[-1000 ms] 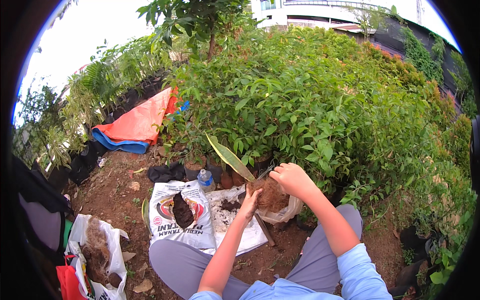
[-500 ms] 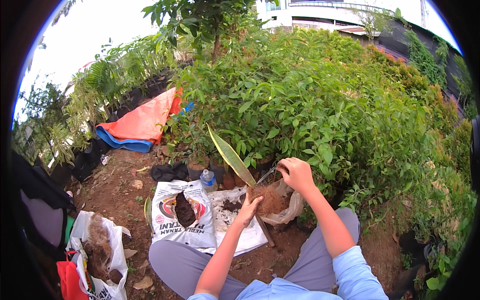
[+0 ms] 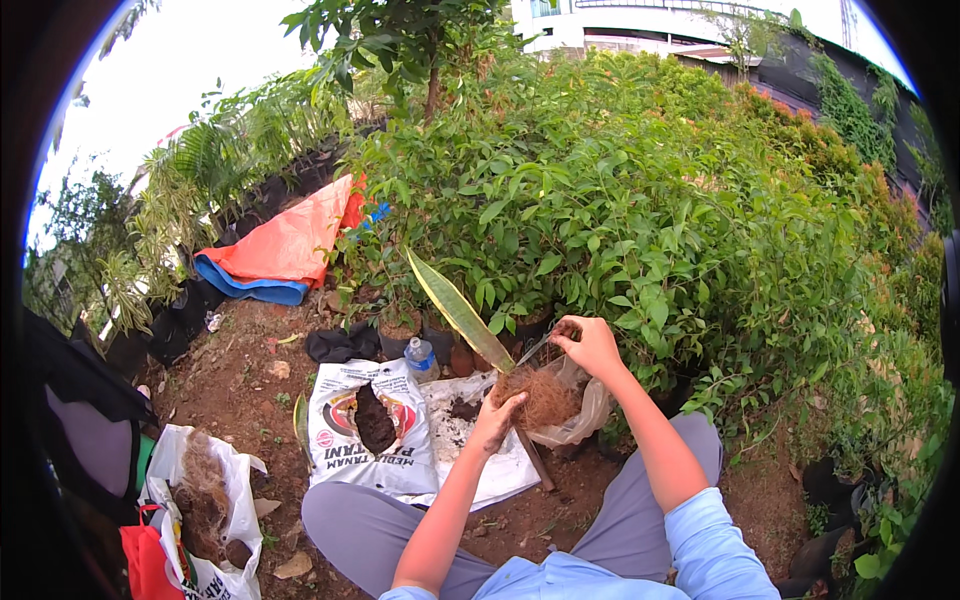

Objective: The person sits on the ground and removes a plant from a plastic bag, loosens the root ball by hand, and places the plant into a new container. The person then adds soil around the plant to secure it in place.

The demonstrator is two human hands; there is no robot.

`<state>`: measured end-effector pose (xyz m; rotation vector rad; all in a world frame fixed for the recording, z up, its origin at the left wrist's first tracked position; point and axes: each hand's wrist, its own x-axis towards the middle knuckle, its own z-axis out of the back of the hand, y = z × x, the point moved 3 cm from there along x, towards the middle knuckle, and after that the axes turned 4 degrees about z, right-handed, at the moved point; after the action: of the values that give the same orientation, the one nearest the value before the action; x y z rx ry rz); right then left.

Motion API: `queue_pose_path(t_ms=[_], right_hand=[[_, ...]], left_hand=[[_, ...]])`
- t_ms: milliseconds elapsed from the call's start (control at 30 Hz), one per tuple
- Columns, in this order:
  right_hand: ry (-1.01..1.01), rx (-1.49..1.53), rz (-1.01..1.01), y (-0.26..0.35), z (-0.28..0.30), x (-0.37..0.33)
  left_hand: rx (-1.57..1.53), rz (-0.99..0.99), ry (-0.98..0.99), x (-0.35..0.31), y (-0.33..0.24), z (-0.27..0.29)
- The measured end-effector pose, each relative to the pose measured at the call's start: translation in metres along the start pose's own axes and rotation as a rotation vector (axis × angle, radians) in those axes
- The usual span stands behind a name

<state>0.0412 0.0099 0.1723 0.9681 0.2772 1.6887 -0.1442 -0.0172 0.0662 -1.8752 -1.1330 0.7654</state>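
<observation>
My left hand [image 3: 495, 420] is closed around the near side of a ball of brown coconut fibre [image 3: 545, 396]. From the top of the ball rises a snake plant leaf [image 3: 460, 312], yellow-edged and leaning to the left. My right hand [image 3: 592, 346], soil on its fingertips, pinches the end of a thin pale string [image 3: 534, 349] that runs down to the fibre near the leaf's base. Just behind the ball sits a translucent plastic bag [image 3: 588, 418], partly hidden by it. A brown stick or handle [image 3: 537, 460] shows under my left hand.
A white sack [image 3: 345, 465] with dark soil in its torn opening lies left of my hands, beside a soil-strewn white sheet [image 3: 480, 480]. Behind stand a water bottle [image 3: 421, 358] and dense potted shrubs [image 3: 620, 220]. At lower left, another sack [image 3: 245, 500] holds loose fibre.
The leaf tip has shifted slightly left. My right hand has drawn back a little, its fingers still pinched on the string. My left hand keeps its hold on the fibre ball.
</observation>
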Motion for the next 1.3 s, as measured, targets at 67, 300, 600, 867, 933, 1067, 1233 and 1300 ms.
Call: queue_pose_path(t_ms=[67, 300, 600, 867, 933, 1067, 1233, 1300], right_hand=[[0.055, 0.041, -0.058, -0.005, -0.005, 0.001], [0.240, 0.525, -0.241, -0.034, -0.037, -0.002], [0.291, 0.793, -0.356, -0.042, -0.067, -0.015], [0.376, 0.682, -0.541, -0.033, -0.069, -0.027], [0.406, 0.548, -0.495, -0.034, -0.068, -0.027], [0.363, 0.410, -0.033, -0.033, -0.077, -0.031], [0.387, -0.054, 0.106, -0.005, -0.064, -0.033], [0.445, -0.142, 0.110, 0.006, -0.060, -0.036]], left_hand=[[-0.041, -0.019, 0.010, -0.001, -0.003, 0.001], [-0.042, -0.025, 0.004, -0.003, -0.011, -0.001], [-0.195, -0.116, 0.024, -0.004, -0.015, 0.004], [-0.424, -0.194, 0.016, -0.003, -0.033, -0.007], [-0.471, -0.212, -0.013, 0.004, -0.032, -0.011], [-0.462, -0.206, -0.090, 0.015, -0.031, -0.007], [-0.539, -0.196, -0.125, 0.025, -0.028, 0.004], [-0.601, -0.164, -0.131, 0.032, -0.027, 0.010]])
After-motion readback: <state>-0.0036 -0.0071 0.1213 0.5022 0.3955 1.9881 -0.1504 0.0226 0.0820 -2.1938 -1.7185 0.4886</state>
